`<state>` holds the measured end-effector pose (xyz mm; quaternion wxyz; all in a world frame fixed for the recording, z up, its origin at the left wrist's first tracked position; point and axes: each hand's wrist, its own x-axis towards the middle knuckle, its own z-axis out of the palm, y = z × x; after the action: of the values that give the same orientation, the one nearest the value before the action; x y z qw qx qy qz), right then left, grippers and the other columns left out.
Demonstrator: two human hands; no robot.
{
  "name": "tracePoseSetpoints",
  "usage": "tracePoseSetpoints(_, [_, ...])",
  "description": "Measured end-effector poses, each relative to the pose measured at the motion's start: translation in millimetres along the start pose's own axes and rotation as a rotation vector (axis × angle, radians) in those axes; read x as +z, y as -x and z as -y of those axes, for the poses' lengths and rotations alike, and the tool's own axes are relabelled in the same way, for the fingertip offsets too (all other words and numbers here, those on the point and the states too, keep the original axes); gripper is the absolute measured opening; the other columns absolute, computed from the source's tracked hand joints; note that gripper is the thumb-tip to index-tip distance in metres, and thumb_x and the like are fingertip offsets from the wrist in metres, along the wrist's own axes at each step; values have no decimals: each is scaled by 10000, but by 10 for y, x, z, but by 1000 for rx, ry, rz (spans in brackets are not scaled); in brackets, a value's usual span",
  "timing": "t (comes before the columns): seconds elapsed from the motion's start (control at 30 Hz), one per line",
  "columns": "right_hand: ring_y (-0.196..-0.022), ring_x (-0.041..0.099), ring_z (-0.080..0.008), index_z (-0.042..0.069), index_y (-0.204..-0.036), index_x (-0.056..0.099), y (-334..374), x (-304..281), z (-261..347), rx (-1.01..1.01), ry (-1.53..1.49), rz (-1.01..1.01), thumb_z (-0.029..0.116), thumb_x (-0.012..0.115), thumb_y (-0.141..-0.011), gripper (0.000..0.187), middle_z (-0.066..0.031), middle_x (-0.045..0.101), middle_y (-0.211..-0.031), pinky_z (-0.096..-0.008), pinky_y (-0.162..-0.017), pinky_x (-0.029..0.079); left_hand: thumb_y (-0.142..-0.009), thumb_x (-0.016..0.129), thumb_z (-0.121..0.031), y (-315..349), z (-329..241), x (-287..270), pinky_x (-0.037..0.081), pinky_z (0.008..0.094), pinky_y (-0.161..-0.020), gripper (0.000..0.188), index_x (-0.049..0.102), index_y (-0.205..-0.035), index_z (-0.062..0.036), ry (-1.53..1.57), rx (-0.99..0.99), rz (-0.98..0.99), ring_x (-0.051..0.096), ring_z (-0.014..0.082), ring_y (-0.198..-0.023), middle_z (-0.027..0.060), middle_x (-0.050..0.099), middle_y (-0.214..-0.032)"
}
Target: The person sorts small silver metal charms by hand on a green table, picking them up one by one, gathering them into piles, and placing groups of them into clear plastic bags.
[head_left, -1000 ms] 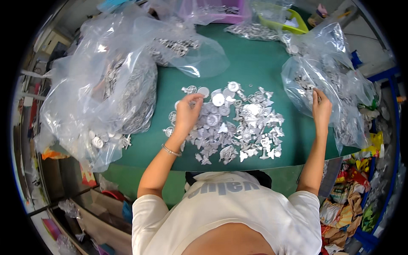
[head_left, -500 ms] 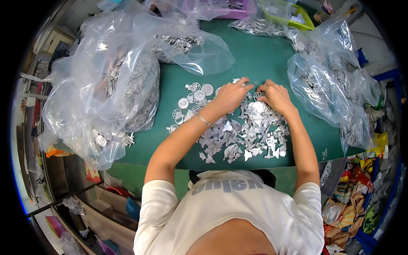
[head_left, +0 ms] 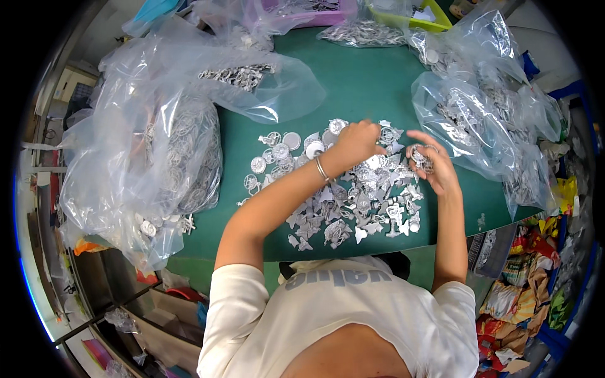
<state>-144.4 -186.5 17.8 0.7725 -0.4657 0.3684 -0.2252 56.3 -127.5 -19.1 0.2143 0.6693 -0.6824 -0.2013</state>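
A pile of silver-grey metal charms [head_left: 337, 211] lies on the green tabletop, with flat round pieces, openwork rings and small figure shapes among them. My left hand [head_left: 359, 143], with a bangle on its wrist, reaches over the far part of the pile. Its fingers are bent closed and point down among the charms; what they pinch, if anything, is hidden. To the right of the pile my right hand [head_left: 442, 169] is raised and turned palm inward. Several openwork metal charms [head_left: 422, 159] rest in it, held by curled fingers and thumb.
Large clear plastic bags [head_left: 189, 145] full of metal pieces stand on the left, with more bags [head_left: 466, 113] on the right. At the far edge are a purple bin [head_left: 302, 19], a lime-green tray [head_left: 435, 25] and a flat bag [head_left: 362, 33]. Open drawers [head_left: 170, 327] lie lower left.
My right hand has lifted off the pile, moved right and turned, and charms now show in it. My left hand has shifted slightly right and down, its fingers drawn in over the pile.
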Motion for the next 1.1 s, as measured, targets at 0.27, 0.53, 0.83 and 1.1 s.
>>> tracePoseSetpoints(0.27, [-696,612,-188,26,-924,594,-25,-20,-69,-311,732,-104,60,547,-811,128,-91,579,-761,-288,-525,456,-683,734,-196,-115,-45,-73,483,361,-645,201,660,-732,-15,146,-64,268,633,297,-719,151,646,-716])
tracePoseSetpoints(0.53, [-871,605,-347,10,-899,626,-536,375,-108,-294,1509,-285,316,727,-687,386,-176,616,-899,-425,-695,483,-730,675,-85,210,-57,-143,451,302,-567,145,649,-864,-36,371,30,-81,572,193,-595,92,643,-721])
tracePoseSetpoints(0.83, [-625,575,-348,5,-760,565,-588,274,-90,-504,1376,-115,207,726,-699,266,-143,609,-840,-407,-604,463,-859,605,-124,419,191,-164,357,204,-467,202,615,-991,27,1411,-610,-245,423,50,-516,-10,538,-677])
tracePoseSetpoints(1.1, [-527,514,-109,28,-881,522,-43,291,24,-100,261,3,63,548,-816,79,-76,596,-831,-185,-381,321,-839,579,-48,681,11,-190,394,244,-478,89,612,-918,-22,974,-360,-354,515,134,-534,49,544,-717])
